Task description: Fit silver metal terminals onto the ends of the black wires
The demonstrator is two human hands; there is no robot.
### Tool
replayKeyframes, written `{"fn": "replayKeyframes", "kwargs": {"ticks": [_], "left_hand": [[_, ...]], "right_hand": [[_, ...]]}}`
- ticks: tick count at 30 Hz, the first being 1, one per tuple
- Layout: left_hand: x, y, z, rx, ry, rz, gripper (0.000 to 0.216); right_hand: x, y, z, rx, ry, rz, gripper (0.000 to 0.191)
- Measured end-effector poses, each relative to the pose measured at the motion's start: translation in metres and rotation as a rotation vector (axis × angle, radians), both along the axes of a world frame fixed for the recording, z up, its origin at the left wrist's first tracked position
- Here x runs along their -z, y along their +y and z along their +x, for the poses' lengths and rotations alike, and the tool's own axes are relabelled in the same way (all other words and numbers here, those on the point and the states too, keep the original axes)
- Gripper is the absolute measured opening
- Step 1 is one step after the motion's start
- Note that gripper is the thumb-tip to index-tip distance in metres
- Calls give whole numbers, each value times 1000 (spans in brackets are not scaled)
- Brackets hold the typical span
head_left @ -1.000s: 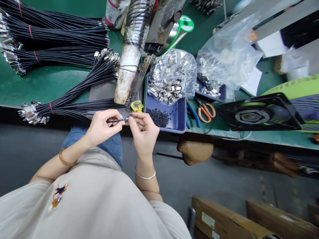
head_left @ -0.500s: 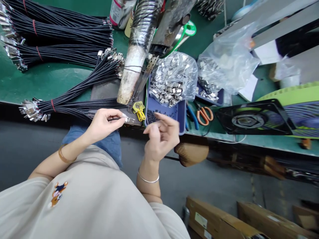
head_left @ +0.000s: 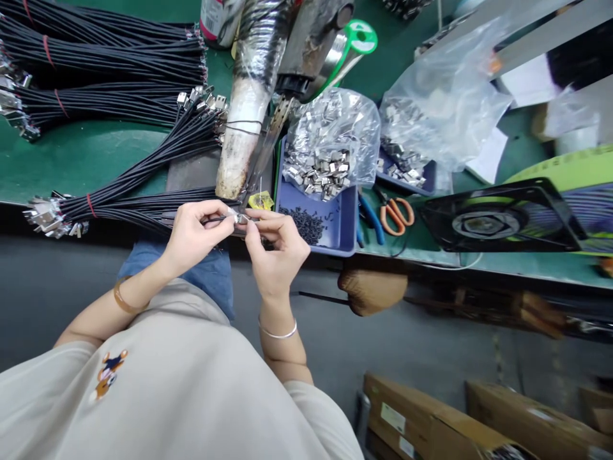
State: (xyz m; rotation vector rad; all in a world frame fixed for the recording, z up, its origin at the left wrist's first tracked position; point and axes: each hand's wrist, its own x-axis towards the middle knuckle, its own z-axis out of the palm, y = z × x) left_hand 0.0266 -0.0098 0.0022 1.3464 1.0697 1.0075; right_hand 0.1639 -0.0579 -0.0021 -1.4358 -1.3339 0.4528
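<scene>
Between the finger and thumb of my left hand [head_left: 198,231], a black cable is pinched near its end. A small silvery metal connector [head_left: 241,218] shows at that end, between my two hands. My right hand [head_left: 278,248] closes its fingertips on the connector from the other side; its exact shape is partly covered by the fingers. Just beyond them lies a yellow tool [head_left: 261,200], partly hidden. Behind my left hand runs a bundle of black cables [head_left: 143,203] with metal plugs at its end. A soldering iron's metal bracket [head_left: 275,128] slants down near the hands.
Right of my hands stands a blue tray [head_left: 342,223] with small black parts and a bag of metal connector shells [head_left: 330,169]. Pliers with orange handles [head_left: 396,216], a solder spool [head_left: 360,37], a black fan [head_left: 498,220] and a white-wrapped tube [head_left: 242,147] are around.
My right hand has moved left from over the tray and closed on the connector at the cable end. My left hand keeps its pinch on the cable. The view has shifted slightly.
</scene>
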Motion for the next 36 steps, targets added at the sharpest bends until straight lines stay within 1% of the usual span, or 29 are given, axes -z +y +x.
{"fn": "replayKeyframes", "kwargs": {"ticks": [11,15,21,24,25,26,27,30,31,32,33,34,36], "left_hand": [[-4,-1,5,-73,10,18,14],[-5,-2,4,-50,35,7,14],[-7,-3,3,-11,107,7,15],[-7,-5,2,13,116,17,16],[-7,-6,1,25,125,26,16],[-7,-7,0,42,142,43,16],[-6,-9,-1,66,166,72,16],[-4,-12,-9,147,256,239,15],[-3,-13,-13,154,284,315,13],[-2,-13,-17,149,309,392,12],[-1,-13,-22,136,330,465,11],[0,-14,-27,124,349,530,10],[3,-15,-38,126,386,645,12]], "right_hand": [[-7,8,2,-16,-18,13,10],[-8,4,4,-53,4,-27,11],[-9,-2,7,-85,-37,-3,13],[-8,-6,9,-80,-47,-14,9],[-8,-9,10,-54,-47,-6,6],[-8,-11,12,-6,-54,29,4],[-9,-13,14,72,-72,107,4],[-17,-17,22,389,-127,486,10],[-20,-18,26,452,-136,568,10],[-24,-18,31,466,-143,587,10],[-28,-18,37,439,-154,531,10],[-31,-17,44,380,-176,412,10],[-31,-12,62,261,-251,98,8]]}}
